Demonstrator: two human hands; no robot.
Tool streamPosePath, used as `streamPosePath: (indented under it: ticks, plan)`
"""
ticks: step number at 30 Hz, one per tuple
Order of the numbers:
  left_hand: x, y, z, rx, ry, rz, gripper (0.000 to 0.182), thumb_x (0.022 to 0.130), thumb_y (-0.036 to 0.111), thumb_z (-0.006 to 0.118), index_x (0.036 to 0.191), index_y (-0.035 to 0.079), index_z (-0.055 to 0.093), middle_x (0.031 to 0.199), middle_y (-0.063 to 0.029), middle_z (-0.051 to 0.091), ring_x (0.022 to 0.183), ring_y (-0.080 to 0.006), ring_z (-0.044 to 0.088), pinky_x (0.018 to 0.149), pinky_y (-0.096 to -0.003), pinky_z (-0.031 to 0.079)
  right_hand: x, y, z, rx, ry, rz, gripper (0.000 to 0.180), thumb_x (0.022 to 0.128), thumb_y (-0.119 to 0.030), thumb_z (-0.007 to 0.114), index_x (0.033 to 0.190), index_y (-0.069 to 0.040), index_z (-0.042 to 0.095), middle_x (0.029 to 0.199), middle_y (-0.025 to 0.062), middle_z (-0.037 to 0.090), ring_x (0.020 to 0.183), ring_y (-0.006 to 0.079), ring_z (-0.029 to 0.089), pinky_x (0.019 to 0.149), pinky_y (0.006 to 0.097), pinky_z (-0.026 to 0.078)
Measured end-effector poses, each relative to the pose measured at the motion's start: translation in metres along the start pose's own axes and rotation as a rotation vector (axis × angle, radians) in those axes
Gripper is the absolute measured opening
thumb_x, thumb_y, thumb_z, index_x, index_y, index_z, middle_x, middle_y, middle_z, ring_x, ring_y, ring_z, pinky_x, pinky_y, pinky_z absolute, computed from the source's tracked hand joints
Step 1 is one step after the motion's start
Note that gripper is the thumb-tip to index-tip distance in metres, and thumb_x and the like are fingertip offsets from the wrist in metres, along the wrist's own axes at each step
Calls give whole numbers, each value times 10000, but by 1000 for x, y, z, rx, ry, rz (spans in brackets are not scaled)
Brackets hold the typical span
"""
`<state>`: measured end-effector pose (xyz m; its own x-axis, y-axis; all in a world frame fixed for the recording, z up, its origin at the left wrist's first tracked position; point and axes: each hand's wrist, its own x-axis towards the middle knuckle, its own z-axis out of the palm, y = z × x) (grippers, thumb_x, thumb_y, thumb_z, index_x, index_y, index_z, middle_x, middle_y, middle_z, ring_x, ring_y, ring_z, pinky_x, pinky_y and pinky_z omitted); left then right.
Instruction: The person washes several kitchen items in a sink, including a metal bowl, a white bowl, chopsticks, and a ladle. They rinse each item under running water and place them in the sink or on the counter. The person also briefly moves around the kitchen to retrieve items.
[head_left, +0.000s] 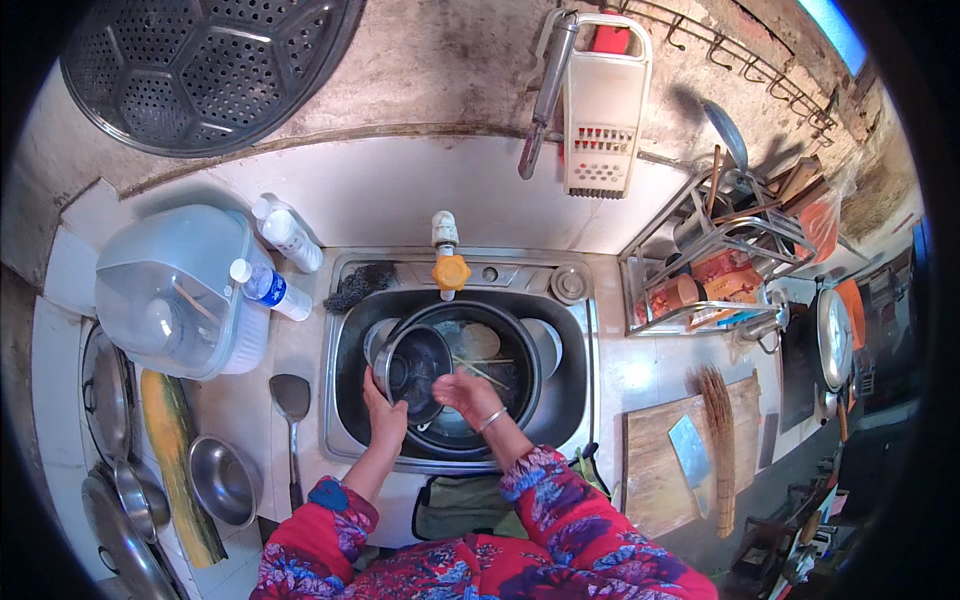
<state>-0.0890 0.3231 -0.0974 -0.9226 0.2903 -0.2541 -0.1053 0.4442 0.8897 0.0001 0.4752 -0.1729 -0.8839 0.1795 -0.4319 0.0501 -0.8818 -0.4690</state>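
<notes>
My left hand (386, 416) grips the rim of a dark metal bowl (420, 367), tilted over a large dark basin (534, 375) in the stainless steel sink (574, 420). At the bowl's right edge is my right hand (469, 394), its fingers slightly blurred; whether it touches the bowl or holds anything is hard to tell. Chopsticks (487, 361) and a pale rounded object (480, 341) lie in the basin, which appears to hold water. Above the basin is a tap with a yellow handle (449, 272). White dish edges (547, 345) show on both sides of the basin.
Left of the sink are a spatula (290, 397), a metal bowl (223, 480), a cut squash (176, 457), plastic bottles (274, 291) and a lidded plastic box (172, 292). To the right, a cleaver (690, 454) and a bundled-twig brush (718, 450) lie on a wooden board (652, 480), below a metal rack (637, 300).
</notes>
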Motion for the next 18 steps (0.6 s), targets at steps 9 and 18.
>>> streamPosePath:
  ticks: [9, 18]
  plan:
    - [3, -3, 41, -409, -375, -568, 595, 875, 324, 535, 1369, 208, 223, 1250, -128, 432, 1084, -298, 506, 811, -534, 466, -56, -36, 36, -2037, -128, -246, 268, 856, -298, 577, 1024, -92, 607, 840, 145, 647, 779, 332, 625, 687, 381, 502]
    - [7, -38, 52, -341, -520, -604, 577, 877, 554, 467, 1258, 122, 444, 1247, -98, 468, 1180, -248, 430, 991, -479, 311, -40, -41, -23, -753, 191, -170, 188, 915, -161, 540, 1005, -6, 597, 903, 30, 645, 738, 117, 601, 692, 266, 497]
